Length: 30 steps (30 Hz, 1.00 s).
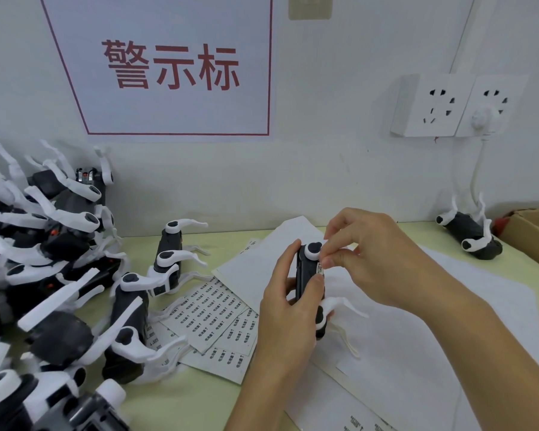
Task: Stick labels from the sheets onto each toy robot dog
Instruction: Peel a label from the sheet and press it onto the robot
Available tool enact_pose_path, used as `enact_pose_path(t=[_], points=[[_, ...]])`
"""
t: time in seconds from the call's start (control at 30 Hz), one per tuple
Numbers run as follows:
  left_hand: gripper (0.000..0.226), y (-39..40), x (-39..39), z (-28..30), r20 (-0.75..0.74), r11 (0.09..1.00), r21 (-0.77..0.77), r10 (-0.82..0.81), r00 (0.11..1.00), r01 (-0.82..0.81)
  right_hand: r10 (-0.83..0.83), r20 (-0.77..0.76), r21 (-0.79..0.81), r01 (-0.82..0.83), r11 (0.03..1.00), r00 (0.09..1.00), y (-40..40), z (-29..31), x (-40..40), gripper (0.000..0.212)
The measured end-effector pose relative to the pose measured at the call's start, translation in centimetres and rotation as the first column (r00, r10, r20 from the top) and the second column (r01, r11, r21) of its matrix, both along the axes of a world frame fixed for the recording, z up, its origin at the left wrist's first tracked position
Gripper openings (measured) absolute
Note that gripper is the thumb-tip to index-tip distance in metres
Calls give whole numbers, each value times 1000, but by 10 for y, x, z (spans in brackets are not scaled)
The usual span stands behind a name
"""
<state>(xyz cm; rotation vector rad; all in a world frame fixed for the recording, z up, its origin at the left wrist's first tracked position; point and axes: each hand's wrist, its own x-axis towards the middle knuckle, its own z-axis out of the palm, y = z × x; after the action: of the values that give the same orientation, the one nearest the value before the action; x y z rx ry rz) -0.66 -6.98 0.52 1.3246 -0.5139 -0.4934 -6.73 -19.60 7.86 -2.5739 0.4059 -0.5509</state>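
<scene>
Nearest the camera, lower left of the frame: a heap of black-and-white plastic toy robot dogs (53,275) w/ white legs sticking out, piled up to mid-left. Can't tell if any carry a label yet; looks like the waiting batch.

Centre frame: left hand (288,293) wraps its grip round one black toy dog (308,281), held upright just above the pale green counter (199,396). Right hand (371,256) pinches a small white printed label (319,269) at the dog's side edge, fingertips (327,262) touching it. Label seems part-way on, not pressed flat.

Below and left of the hands: white label sheets (212,312) w/ rows of printed stickers, most rows full. Plain white backing paper (448,321) spreads under the hands to lower right.

One lone black-and-white dog (469,233) lies at right by a brown cardboard box (532,228), poss. the finished side.

My read: early on, approx one done, one in hand, the heap left.
</scene>
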Motion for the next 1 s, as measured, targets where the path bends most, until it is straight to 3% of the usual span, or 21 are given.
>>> enact_pose_path(t=[1.0], points=[[48,2,-2,3,7,1000,10,15,1000,-15,23,-28,-28,-24,999,999,4,2,0,20]])
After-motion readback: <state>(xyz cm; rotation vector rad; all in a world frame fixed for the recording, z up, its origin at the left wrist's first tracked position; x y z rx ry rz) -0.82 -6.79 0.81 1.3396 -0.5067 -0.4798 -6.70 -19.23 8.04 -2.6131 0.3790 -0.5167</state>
